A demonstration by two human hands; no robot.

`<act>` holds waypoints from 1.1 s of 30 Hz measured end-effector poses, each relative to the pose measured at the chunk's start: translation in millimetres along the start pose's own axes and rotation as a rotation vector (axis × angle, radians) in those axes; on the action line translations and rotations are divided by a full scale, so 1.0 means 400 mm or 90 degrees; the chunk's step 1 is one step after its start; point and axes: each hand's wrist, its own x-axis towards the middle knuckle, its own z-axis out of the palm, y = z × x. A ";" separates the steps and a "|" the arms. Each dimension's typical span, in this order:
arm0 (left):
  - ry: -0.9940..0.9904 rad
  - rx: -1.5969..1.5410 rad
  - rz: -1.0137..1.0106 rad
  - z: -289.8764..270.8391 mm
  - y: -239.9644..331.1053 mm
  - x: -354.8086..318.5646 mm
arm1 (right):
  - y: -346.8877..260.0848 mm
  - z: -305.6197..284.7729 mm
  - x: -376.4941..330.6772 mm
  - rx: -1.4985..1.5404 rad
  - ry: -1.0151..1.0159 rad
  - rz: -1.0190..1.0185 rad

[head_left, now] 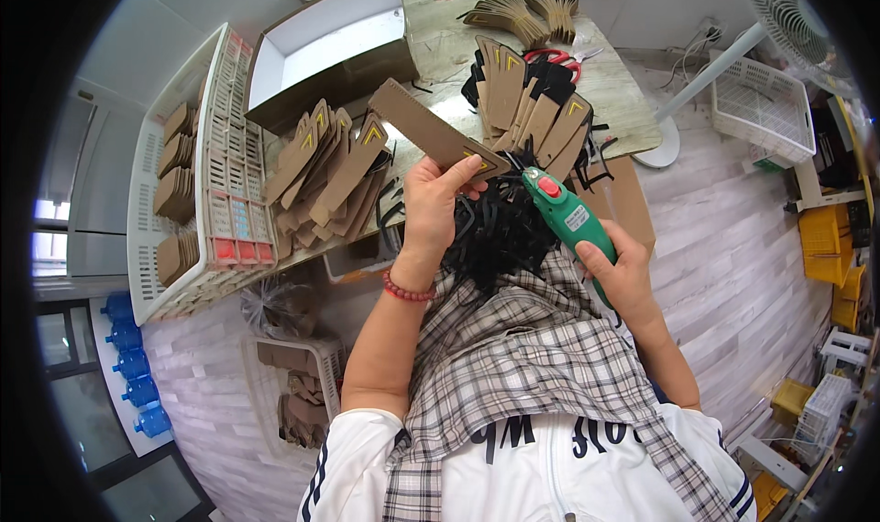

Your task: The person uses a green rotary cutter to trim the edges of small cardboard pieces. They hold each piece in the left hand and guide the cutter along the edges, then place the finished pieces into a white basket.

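Note:
My left hand (433, 201) grips a flat brown strap-shaped piece (417, 123) with a black edge and a yellow chevron at its near end. My right hand (626, 270) is wrapped round a green handheld electric cutter (564, 212) with a red button. Its tip is close to the chevron end of the piece; whether they touch I cannot tell. A heap of black trimmed strips (500, 233) lies on my lap under both hands. Similar brown pieces with black ends are fanned (541, 109) on the table beyond the cutter, and more are piled (321, 169) on the left.
On the table (435, 22) stand an open cardboard box (330, 41), bundled brown pieces (522, 16) and red-handled scissors (561, 58). A white plastic crate (225, 164) with stacked pieces is at the left. A basket (293, 394) sits on the floor; a fan (784, 18) stands right.

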 end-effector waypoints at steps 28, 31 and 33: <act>-0.081 0.140 -0.037 0.006 -0.011 -0.010 | -0.025 0.015 0.030 -0.046 -0.020 -0.044; -0.079 0.138 -0.035 0.009 -0.021 -0.019 | -0.029 0.027 0.040 -0.001 0.000 -0.017; 0.005 0.058 0.024 0.008 -0.020 -0.017 | -0.027 0.029 0.041 0.026 0.011 0.003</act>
